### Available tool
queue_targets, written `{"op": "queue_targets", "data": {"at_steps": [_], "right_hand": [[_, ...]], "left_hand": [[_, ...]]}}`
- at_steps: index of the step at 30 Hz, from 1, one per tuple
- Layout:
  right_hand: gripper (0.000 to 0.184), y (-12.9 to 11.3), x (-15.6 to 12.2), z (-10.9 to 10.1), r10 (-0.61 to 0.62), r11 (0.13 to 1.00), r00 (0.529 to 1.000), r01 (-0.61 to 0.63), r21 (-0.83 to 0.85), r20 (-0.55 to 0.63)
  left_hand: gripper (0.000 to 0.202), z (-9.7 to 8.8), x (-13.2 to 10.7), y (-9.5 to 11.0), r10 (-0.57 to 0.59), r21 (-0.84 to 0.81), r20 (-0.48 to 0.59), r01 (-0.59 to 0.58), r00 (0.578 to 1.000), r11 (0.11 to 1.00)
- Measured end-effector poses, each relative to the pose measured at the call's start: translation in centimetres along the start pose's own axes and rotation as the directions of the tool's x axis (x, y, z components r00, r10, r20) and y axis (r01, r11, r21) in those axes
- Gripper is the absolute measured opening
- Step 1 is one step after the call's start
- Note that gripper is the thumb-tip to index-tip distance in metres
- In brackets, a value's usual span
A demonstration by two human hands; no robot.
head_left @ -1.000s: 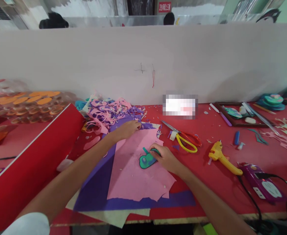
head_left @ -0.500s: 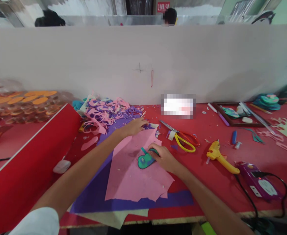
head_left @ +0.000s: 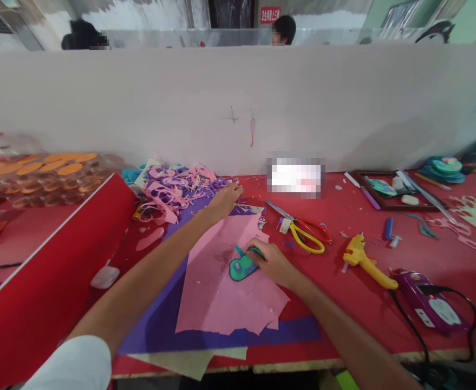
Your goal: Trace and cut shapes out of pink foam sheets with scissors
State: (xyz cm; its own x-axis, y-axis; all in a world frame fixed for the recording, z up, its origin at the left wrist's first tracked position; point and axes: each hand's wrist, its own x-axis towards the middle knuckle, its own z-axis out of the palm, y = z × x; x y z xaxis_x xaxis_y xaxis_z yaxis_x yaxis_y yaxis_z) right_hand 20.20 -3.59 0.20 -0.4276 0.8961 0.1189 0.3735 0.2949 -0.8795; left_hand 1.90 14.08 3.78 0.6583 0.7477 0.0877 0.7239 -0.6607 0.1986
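Observation:
My right hand (head_left: 272,261) rests on a pink foam sheet (head_left: 229,287) and pinches the edge of a small teal foam cutout (head_left: 241,266) lying there. My left hand (head_left: 226,198) reaches to the far edge of a purple sheet (head_left: 160,319), its fingers curled down at a heap of pink and purple foam scraps (head_left: 176,187). What those fingers hold, if anything, I cannot make out.
A red roll of material (head_left: 46,271) lies at the left. Right of the sheets lie yellow and red scissors (head_left: 306,233), a yellow glue gun (head_left: 365,260) and a purple device with a black cable (head_left: 428,306). A tray with tools (head_left: 396,189) sits far right. A white partition (head_left: 238,103) stands behind.
My left hand has slid farther away and a little right, from the pink sheet's top edge to the scrap heap. My right hand has stayed on the teal cutout.

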Motion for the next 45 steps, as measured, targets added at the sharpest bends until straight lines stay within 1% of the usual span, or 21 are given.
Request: {"op": "queue_targets", "data": {"at_steps": [1, 3, 5, 7, 9, 12, 14, 16, 18, 19, 22, 24, 27, 30, 34, 36, 37, 39, 41, 43, 45], "right_hand": [[0.010, 0.0, 0.0, 0.0, -0.002, 1.000, 1.000, 0.002, 0.003, -0.001], [0.010, 0.0, 0.0, 0.0, -0.007, 1.000, 1.000, 0.007, -0.001, -0.003], [0.010, 0.1, 0.0, 0.1, -0.011, 1.000, 1.000, 0.011, -0.015, -0.004], [0.011, 0.1, 0.0, 0.1, -0.014, 1.000, 1.000, 0.014, -0.028, -0.004], [0.011, 0.1, -0.1, 0.1, -0.017, 0.999, 1.000, 0.016, -0.033, -0.005], [0.011, 0.3, 0.0, 0.1, -0.021, 0.999, 1.000, 0.021, -0.030, -0.005], [0.011, 0.5, 0.0, 0.1, -0.019, 0.999, 1.000, 0.019, -0.032, -0.002], [0.012, 0.6, 0.0, 0.1, -0.019, 0.999, 1.000, 0.019, -0.037, 0.000], [0.012, 0.6, 0.0, 0.2, -0.020, 0.999, 1.000, 0.020, -0.043, -0.004], [0.012, 0.6, 0.0, 0.2, -0.024, 0.999, 1.000, 0.024, -0.043, -0.006], [0.011, 0.6, 0.0, 0.1, -0.033, 0.999, 0.999, 0.032, -0.032, -0.013], [0.011, 0.5, 0.0, 0.2, -0.035, 0.999, 0.999, 0.034, -0.028, -0.012], [0.011, 0.5, -0.1, 0.1, -0.028, 0.999, 1.000, 0.027, -0.022, -0.009], [0.011, 0.3, -0.1, 0.1, -0.012, 1.000, 1.000, 0.012, -0.025, -0.011], [0.011, -0.1, -0.1, -0.1, 0.026, 0.999, 1.000, -0.026, -0.036, 0.006], [0.011, -0.1, -0.1, 0.0, 0.020, 1.000, 1.000, -0.020, -0.023, 0.005], [0.011, -0.1, -0.1, 0.0, 0.011, 1.000, 1.000, -0.011, -0.015, 0.004], [0.010, 0.1, 0.0, 0.1, -0.004, 1.000, 1.000, 0.004, -0.007, -0.001], [0.010, 0.2, 0.0, 0.1, -0.007, 1.000, 1.000, 0.007, -0.008, 0.000], [0.010, 0.2, 0.0, 0.1, -0.003, 1.000, 1.000, 0.003, -0.009, 0.001], [0.009, 0.2, 0.0, 0.1, 0.000, 1.000, 1.000, 0.000, -0.010, 0.004]], "left_hand": [[0.036, 0.0, 0.0, 0.3, -0.027, 0.043, -0.040, 0.029, 0.999, 0.999], [0.031, 0.2, 0.0, 1.4, -0.013, 0.088, -0.055, 0.018, 0.998, 0.996], [0.023, 0.5, -0.2, 2.9, 0.095, 0.032, 0.014, -0.095, 0.995, 0.995], [0.030, 0.7, -0.2, 4.3, 0.193, -0.012, 0.083, -0.192, 0.978, 0.981], [0.035, 0.9, -0.1, 5.3, 0.246, 0.004, 0.152, -0.249, 0.957, 0.968], [0.022, 0.9, 0.4, 5.8, 0.266, 0.048, 0.211, -0.281, 0.941, 0.958], [0.012, 0.9, 0.7, 6.0, 0.279, 0.053, 0.215, -0.297, 0.936, 0.954], [0.012, 1.1, 0.8, 6.1, 0.300, 0.057, 0.206, -0.318, 0.931, 0.946], [0.017, 1.4, 1.0, 6.4, 0.302, 0.054, 0.189, -0.317, 0.934, 0.947], [0.018, 1.5, 1.1, 6.6, 0.281, 0.036, 0.171, -0.291, 0.944, 0.956], [0.014, 2.0, 1.7, 6.8, 0.145, -0.059, 0.075, -0.141, 0.987, 0.988], [0.014, 2.0, 2.1, 6.5, 0.045, -0.096, -0.001, -0.045, 0.999, 0.994], [0.017, 1.2, 2.6, 5.1, -0.075, -0.088, -0.091, 0.067, 0.993, 0.994], [0.019, -0.4, 2.3, 2.6, -0.198, -0.070, -0.154, 0.189, 0.968, 0.979], [0.020, -3.3, 0.6, -1.6, -0.352, -0.010, -0.200, 0.357, 0.915, 0.934], [0.023, -4.4, -0.6, -3.4, -0.383, 0.017, -0.212, 0.395, 0.899, 0.918], [0.030, -4.8, -1.1, -4.0, -0.387, 0.032, -0.220, 0.403, 0.896, 0.915], [0.040, -4.8, -1.7, -4.6, -0.362, 0.043, -0.202, 0.377, 0.910, 0.925], [0.037, -3.9, -1.7, -4.4, -0.293, 0.026, -0.124, 0.298, 0.948, 0.954], [0.031, -2.3, -1.2, -3.7, -0.176, -0.018, -0.014, 0.176, 0.984, 0.984], [0.036, -0.5, -0.5, -2.8, -0.005, -0.069, 0.056, 0.009, 0.998, 0.998]]}}
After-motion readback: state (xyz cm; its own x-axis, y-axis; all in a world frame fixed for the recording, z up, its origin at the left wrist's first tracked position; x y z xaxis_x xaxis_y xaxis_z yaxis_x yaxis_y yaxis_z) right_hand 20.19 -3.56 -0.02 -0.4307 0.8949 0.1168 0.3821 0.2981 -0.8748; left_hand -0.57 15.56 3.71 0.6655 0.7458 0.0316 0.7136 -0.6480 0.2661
